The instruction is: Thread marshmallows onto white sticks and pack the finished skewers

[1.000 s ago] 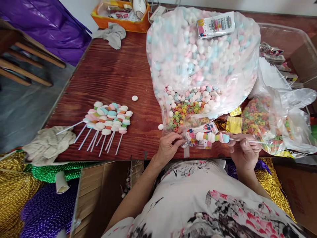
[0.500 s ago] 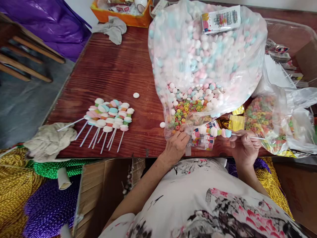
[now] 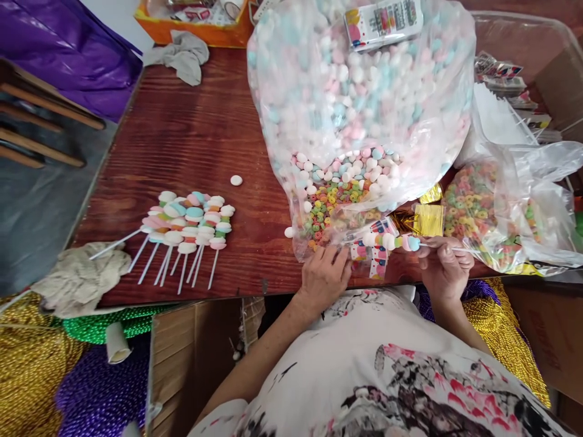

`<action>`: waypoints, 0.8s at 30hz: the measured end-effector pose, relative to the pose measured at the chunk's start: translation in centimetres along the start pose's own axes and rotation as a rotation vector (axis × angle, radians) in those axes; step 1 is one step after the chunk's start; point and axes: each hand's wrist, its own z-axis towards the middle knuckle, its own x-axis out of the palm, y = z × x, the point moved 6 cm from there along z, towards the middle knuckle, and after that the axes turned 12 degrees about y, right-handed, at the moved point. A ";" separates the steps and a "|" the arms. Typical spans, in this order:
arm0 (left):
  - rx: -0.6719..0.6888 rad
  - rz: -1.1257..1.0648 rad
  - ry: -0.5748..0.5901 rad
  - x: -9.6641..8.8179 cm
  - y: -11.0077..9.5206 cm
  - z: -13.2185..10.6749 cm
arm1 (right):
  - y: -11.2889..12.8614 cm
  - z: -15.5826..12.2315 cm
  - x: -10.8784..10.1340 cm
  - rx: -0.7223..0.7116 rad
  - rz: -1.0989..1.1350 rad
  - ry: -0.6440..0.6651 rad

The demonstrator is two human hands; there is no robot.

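Observation:
In my right hand [image 3: 445, 262], closed fingers grip the white stick of a candy skewer [image 3: 392, 242]. Its white, green, orange, pink and blue sweets point left, over a clear printed packet [image 3: 379, 262]. Whether the skewer's tip is inside the packet I cannot tell. My left hand [image 3: 325, 270] is at the packet's left end, fingers bent down onto the plastic by the sweets bag's lower edge; the fingertips are partly hidden. Just above lie loose ring gummies [image 3: 321, 215] and small marshmallows [image 3: 359, 167] in the mouth of a big clear bag [image 3: 291, 79].
Several finished skewers [image 3: 194, 221] lie side by side on the wooden table [image 3: 182, 133], near a crumpled cloth [image 3: 84, 276]. A bag of ring gummies [image 3: 471, 194] and gold twist ties [image 3: 429, 220] lie right. An orange box [image 3: 195, 31] stands at the back.
The whole view has shifted, with table things lying further left. My left hand has moved slightly toward the packet, its fingers more over the plastic. My right hand still holds the skewer.

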 end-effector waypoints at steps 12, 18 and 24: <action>-0.019 -0.610 -0.202 0.5 2.8 0.5 | -0.1 0.6 -0.4 0.022 0.055 -0.003; -0.052 -0.753 -0.134 0.8 3.8 0.3 | -0.5 0.6 0.3 0.063 0.068 0.045; 0.053 -0.751 -0.106 0.8 3.6 0.1 | -1.0 0.4 0.6 0.076 0.105 0.048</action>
